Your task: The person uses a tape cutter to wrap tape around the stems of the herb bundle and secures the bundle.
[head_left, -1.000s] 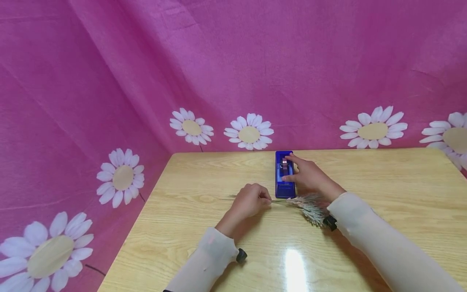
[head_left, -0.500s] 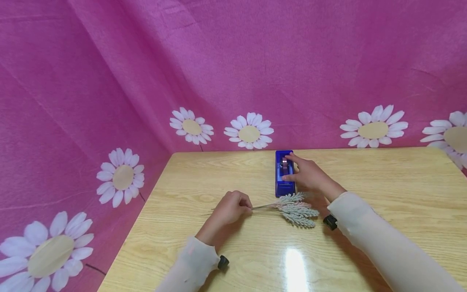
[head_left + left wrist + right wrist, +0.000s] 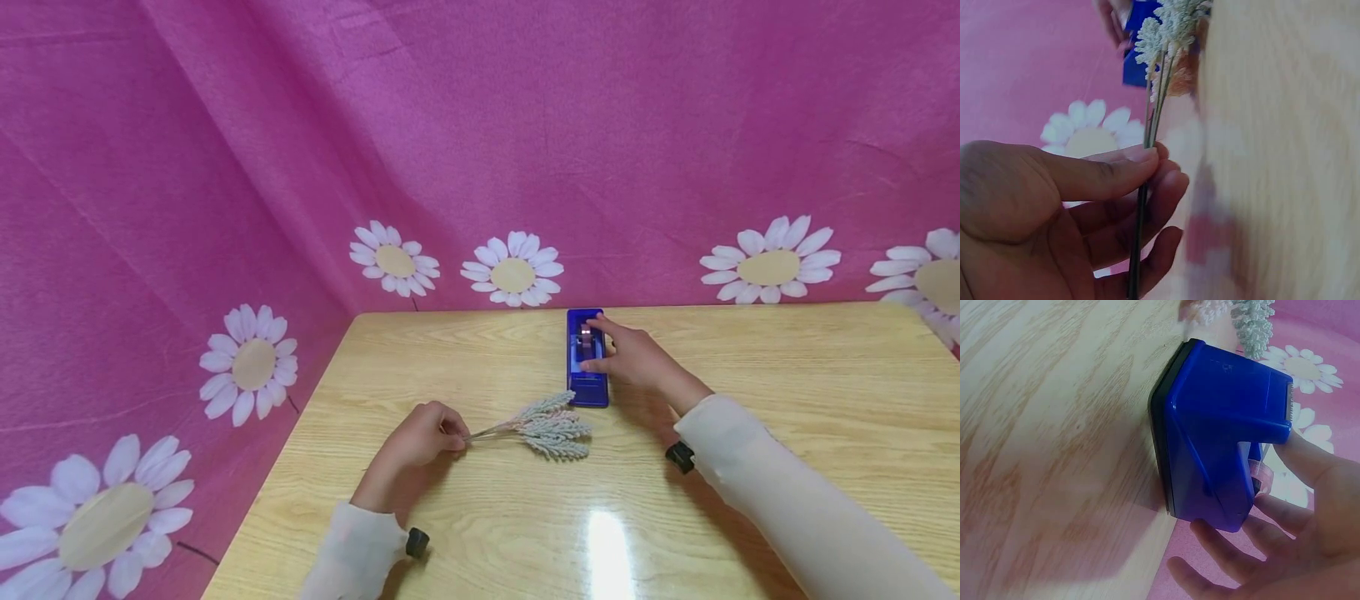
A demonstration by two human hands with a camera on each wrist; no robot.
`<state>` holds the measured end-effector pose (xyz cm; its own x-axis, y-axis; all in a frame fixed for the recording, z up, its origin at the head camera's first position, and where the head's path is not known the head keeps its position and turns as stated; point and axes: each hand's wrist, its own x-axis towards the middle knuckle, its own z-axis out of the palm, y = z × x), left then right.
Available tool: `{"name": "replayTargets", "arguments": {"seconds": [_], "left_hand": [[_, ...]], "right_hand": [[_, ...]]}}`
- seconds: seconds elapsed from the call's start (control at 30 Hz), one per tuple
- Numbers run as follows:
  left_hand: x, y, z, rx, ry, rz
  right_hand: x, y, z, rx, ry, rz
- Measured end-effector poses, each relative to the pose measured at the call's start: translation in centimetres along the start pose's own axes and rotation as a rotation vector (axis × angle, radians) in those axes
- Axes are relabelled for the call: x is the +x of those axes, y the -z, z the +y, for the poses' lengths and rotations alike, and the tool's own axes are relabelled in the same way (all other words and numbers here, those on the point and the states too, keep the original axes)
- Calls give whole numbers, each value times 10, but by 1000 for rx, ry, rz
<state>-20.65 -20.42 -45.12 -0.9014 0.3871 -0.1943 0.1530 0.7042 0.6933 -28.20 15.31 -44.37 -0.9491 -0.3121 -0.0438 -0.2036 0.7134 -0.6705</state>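
A bunch of pale green and pinkish artificial flower sprigs (image 3: pixel 555 429) lies level over the table, heads toward the right. My left hand (image 3: pixel 420 433) pinches its thin stems between thumb and fingers; in the left wrist view the stems (image 3: pixel 1146 162) run across the fingers. A blue tape dispenser (image 3: pixel 588 393) stands near the table's back edge. My right hand (image 3: pixel 636 358) holds it from the right, thumb at the cutter end and fingers toward the opposite end. A small clear-pink tape roll (image 3: pixel 1261 477) shows inside the dispenser in the right wrist view.
The light wooden table (image 3: pixel 712 358) reaches back to a pink cloth (image 3: pixel 637 150) printed with white daisies. More of that cloth hangs along the left side. A bright light reflection (image 3: pixel 609 558) shows on the front of the tabletop.
My left hand has moved left and slightly toward me, drawing the flower sprigs away from beneath the right wrist and past the dispenser. The right hand and dispenser have stayed in place.
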Motion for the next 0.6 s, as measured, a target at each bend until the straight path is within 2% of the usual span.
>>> {"name": "replayTargets", "arguments": {"seconds": [0.17,0.3,0.5,0.6], "left_hand": [[-5,11,-8,-114,86,1],[-5,14,-13,-189,139,9],[0,9,-16,-307,121,4],[3,5,-15,-328,106,0]], "right_hand": [[0,0,1,10,-11,-4],[0,-1,0,11,-16,-9],[0,-1,-1,11,-19,-10],[0,0,-1,1,-4,-5]]}}
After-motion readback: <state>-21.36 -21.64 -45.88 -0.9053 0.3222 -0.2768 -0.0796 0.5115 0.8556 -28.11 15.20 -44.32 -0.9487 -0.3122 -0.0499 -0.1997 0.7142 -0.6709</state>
